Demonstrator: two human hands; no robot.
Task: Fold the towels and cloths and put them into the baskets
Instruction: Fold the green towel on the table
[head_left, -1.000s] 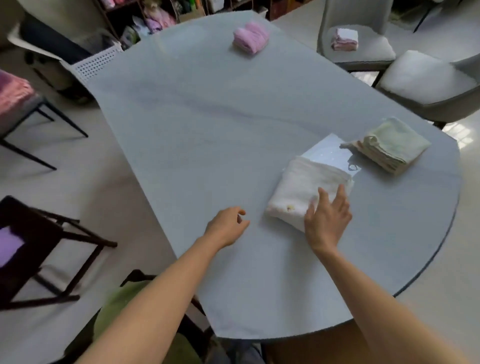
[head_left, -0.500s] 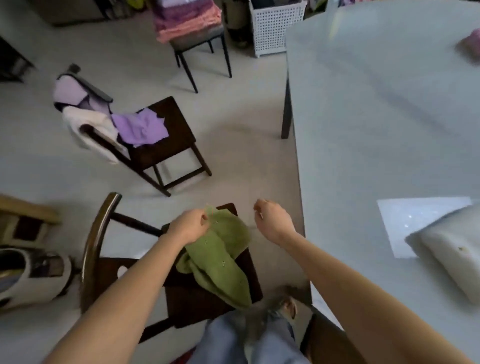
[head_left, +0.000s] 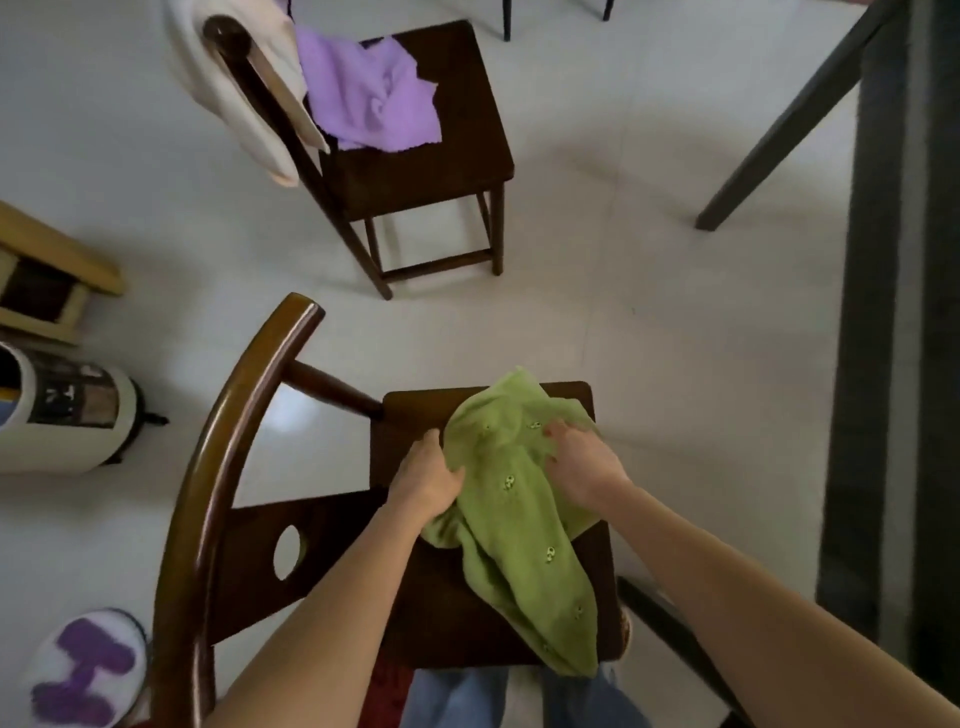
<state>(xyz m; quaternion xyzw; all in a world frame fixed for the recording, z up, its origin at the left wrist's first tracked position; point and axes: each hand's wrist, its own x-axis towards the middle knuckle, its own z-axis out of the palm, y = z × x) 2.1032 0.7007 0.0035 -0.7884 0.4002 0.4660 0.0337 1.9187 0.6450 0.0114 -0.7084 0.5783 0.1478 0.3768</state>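
Note:
A crumpled green towel (head_left: 519, 525) with small embroidered dots lies on the seat of a dark wooden chair (head_left: 441, 613) right below me. My left hand (head_left: 428, 475) grips the towel's left edge. My right hand (head_left: 584, 460) grips the cloth near its upper right part. One end of the towel hangs over the seat's front edge. A purple cloth (head_left: 371, 96) lies loose on the seat of a second dark chair (head_left: 421, 166) farther off, and a cream towel (head_left: 254, 98) hangs over that chair's back.
The table's dark edge (head_left: 883, 364) and a slanted leg (head_left: 779, 124) run down the right. A white bin (head_left: 62, 410) and a wooden stool (head_left: 47, 280) stand at the left. A white slipper with purple marks (head_left: 83, 670) lies at the bottom left on pale floor.
My view has dropped from the table to the chair below me. Both hands have left the white folded towel and come down onto the green towel, which they now hold.

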